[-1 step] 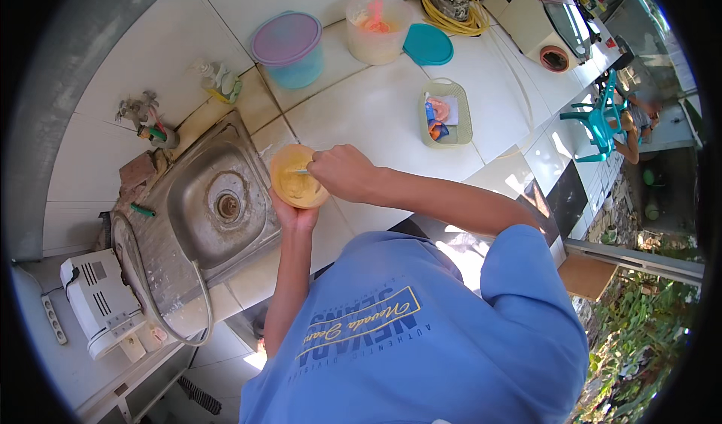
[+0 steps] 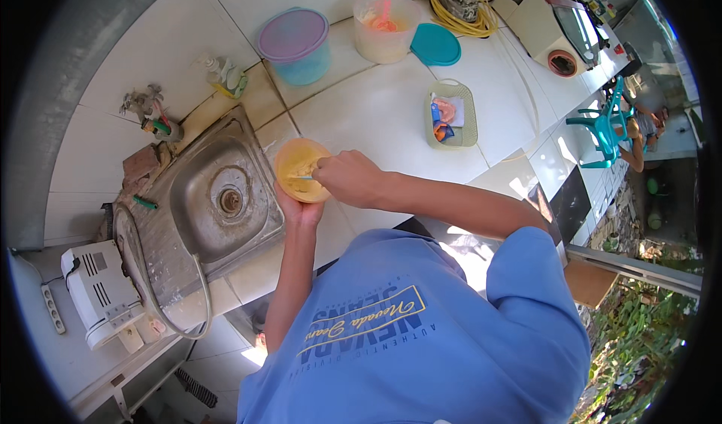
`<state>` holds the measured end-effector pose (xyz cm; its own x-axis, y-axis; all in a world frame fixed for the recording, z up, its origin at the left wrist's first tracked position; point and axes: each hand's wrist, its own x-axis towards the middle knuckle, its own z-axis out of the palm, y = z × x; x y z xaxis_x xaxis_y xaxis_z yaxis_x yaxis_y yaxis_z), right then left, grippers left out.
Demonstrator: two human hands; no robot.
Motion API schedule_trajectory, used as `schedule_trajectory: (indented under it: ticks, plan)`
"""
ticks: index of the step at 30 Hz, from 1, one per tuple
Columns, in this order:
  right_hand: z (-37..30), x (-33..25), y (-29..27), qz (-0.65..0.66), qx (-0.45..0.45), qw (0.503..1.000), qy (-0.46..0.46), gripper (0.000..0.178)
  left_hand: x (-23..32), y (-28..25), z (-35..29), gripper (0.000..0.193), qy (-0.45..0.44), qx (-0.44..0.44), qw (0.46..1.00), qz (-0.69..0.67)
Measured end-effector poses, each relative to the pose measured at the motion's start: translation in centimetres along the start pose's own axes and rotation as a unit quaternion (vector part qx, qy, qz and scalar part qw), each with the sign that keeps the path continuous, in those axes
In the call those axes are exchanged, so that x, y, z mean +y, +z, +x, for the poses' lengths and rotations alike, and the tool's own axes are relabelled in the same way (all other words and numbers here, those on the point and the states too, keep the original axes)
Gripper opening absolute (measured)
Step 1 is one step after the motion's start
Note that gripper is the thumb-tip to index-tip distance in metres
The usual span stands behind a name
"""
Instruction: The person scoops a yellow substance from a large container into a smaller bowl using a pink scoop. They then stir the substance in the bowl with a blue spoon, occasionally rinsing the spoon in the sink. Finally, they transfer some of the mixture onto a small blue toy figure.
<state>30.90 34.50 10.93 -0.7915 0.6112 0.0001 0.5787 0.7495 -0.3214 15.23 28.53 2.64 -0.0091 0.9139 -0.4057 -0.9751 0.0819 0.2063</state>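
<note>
A yellow-orange plastic bowl (image 2: 280, 159) is held up near the right edge of the sink, tilted so that its inside shows. My left hand (image 2: 302, 212) is closed around its near side from below. Inside lies a pale yellow, lumpy mixture (image 2: 302, 162). Over the bowl's right rim, my right hand (image 2: 348, 177) is closed on a thin, light-coloured utensil (image 2: 303, 177) whose tip reaches into the mixture. Most of its handle is hidden in my fingers, so its exact kind does not show.
The steel sink (image 2: 188, 206) is left of the bowl. Along the wall stand a lidded blue tub (image 2: 301, 67), an open tub (image 2: 383, 44) and a teal lid (image 2: 436, 44). A small basket (image 2: 468, 132) sits on the white counter. Far right, a person (image 2: 638, 140) is near a green chair (image 2: 602, 129).
The whole view has shifted slightly. My right hand and the utensil have moved a little lower against the bowl, and the mixture's surface looks different. Both hands keep their hold.
</note>
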Motion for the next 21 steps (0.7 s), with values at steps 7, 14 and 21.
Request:
schedule_trajectory:
  ticks: [7, 14, 21]
  plan:
    - [-3.8, 4.5, -2.1, 0.004, -0.021, 1.0, -0.02, 0.01, -4.8, 1.6, 2.3, 0.042, 0.013, 0.013, 1.0, 0.016]
    - [-4.9, 6.7, -2.9, 0.0, -0.01, 0.999, -0.037, 0.009, -7.5, 3.1, 2.7, 0.04, 0.026, 0.044, 0.999, 0.0]
    - [-4.7, 7.7, -0.7, 0.005, 0.093, 0.995, -0.033, 0.007, -8.4, 2.9, 3.5, 0.041, 0.01, 0.045, 0.999, 0.017]
